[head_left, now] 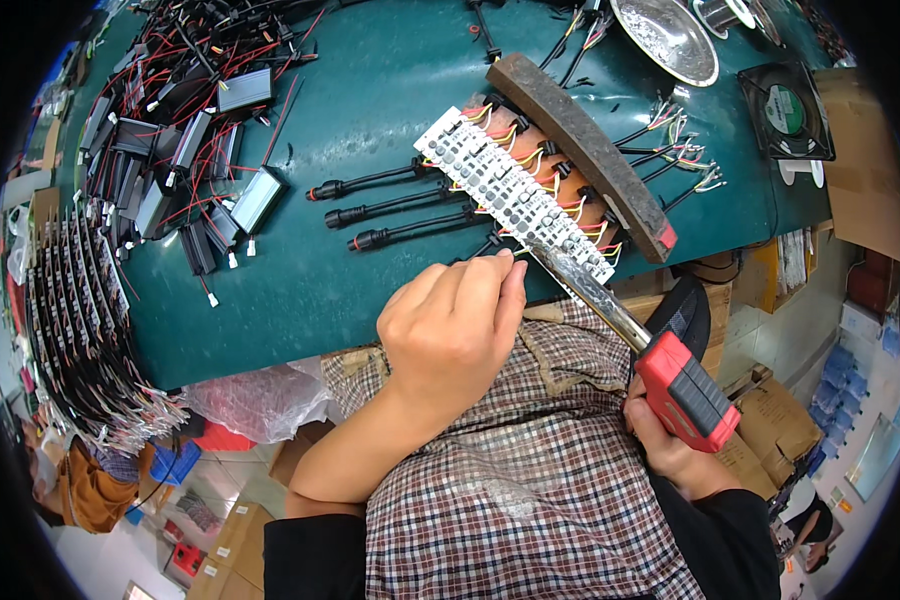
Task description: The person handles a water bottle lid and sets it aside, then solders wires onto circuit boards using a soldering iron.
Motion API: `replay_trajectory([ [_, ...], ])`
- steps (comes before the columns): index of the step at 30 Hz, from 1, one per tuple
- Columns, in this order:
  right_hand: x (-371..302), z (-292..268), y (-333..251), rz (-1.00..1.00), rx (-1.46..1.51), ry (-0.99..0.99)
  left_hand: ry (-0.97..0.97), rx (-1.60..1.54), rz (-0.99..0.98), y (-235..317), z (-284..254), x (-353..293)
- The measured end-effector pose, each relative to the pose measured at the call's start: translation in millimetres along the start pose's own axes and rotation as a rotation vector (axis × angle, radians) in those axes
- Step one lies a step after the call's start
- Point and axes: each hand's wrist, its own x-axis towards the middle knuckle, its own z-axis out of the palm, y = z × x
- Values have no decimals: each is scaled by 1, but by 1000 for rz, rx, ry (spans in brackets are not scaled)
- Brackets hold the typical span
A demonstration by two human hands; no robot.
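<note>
My right hand [670, 445] grips a soldering iron [685, 390] by its red and black handle. Its metal shaft points up and left, and the tip end meets the white strip of small circuit boards [520, 190]. My left hand [450, 325] is closed in a pinch just below the strip, apparently on a thin wire; the fingers partly hide it. Several black cables with round plugs [370, 212] extend from the strip's left side, one passing behind my left hand. Short coloured wires join the strip's other side, next to a dark curved bar [590, 150].
Grey metal-cased modules [245, 90] with red wires pile up at the far left. Bundled board strips [75, 320] hang over the left edge. Stripped cable ends [685, 150], a metal dish [667, 40] and a black fan [788, 110] are on the right of the green table [270, 325].
</note>
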Motion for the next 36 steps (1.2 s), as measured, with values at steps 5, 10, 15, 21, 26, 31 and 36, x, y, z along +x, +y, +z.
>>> replay_trajectory([
  [5,3,4,-2,16,48,25,-9,15,7,0,-1,0],
  [10,5,2,-3,64,85,6,-6,21,15,0,0,1],
  [15,3,0,0,98,33,-21,42,0,42,-1,2,2],
  [21,1,-1,3,131,61,-46,38,3,48,-2,2,2],
  [26,-2,-3,2,165,72,-58,41,-3,45,-2,2,3],
  [31,-5,-7,-1,215,65,-92,39,-6,42,-1,2,3],
  [36,-9,-5,-1,278,130,-104,37,-7,37,-2,1,3],
])
